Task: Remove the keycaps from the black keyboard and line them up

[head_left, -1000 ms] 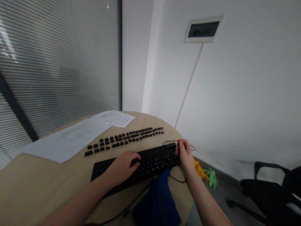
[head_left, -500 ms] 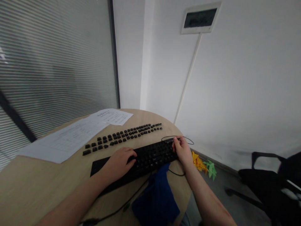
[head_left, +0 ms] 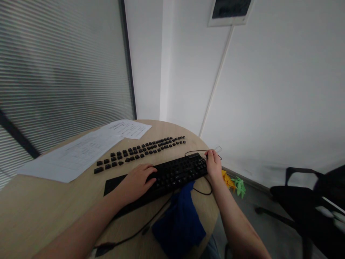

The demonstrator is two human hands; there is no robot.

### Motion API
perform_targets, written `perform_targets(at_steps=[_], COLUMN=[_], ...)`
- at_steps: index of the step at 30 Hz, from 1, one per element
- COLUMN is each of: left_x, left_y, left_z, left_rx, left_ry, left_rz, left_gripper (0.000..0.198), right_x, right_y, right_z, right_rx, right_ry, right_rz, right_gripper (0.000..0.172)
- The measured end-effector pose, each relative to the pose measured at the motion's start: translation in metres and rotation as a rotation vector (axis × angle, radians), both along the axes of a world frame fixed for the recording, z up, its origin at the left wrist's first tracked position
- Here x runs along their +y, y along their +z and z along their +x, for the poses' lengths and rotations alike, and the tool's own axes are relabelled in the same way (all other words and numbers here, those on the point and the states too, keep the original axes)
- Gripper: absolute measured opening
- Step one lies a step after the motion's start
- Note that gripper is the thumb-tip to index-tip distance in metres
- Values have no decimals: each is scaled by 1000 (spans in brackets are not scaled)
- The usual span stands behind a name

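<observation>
A black keyboard (head_left: 178,174) lies across the round wooden table (head_left: 54,201). My left hand (head_left: 136,183) rests flat on the keyboard's left half, fingers spread over it. My right hand (head_left: 214,166) is at the keyboard's right end, fingers curled together near its top corner; what they pinch is too small to name. Beyond the keyboard, several loose black keycaps (head_left: 140,153) are laid out in rows. A thin black cable (head_left: 201,190) loops around the right end.
White paper sheets (head_left: 81,153) lie at the back left of the table. A blue cloth (head_left: 180,223) hangs over the near edge. Yellow and green paper shapes (head_left: 234,182) lie on the floor. A black chair (head_left: 307,208) stands at right.
The view has tilted a little. My right hand shifted slightly toward the keyboard's far right corner. My left hand stays on the keyboard.
</observation>
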State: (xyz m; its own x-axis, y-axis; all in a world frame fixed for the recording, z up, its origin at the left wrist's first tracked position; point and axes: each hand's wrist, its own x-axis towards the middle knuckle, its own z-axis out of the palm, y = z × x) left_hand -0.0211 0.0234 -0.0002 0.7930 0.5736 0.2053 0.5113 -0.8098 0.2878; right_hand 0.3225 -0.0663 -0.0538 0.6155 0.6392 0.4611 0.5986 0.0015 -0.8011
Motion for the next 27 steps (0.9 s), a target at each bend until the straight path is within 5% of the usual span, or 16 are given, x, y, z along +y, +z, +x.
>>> perform_targets(at_steps=[10, 17, 27], left_x=[6, 5, 1], left_y=[-23, -25, -18], left_z=[0, 0, 1], left_rx=[68, 102, 111], left_ry=[48, 62, 68], left_rz=[37, 23, -2], left_gripper=[55, 57, 57], right_x=[3, 11, 34], right_y=[8, 16, 33], right_z=[12, 22, 27], right_rx=[-38, -197, -254], right_ry=[-133, 39, 110], right_rz=[42, -142, -302], right_gripper=[50, 36, 31])
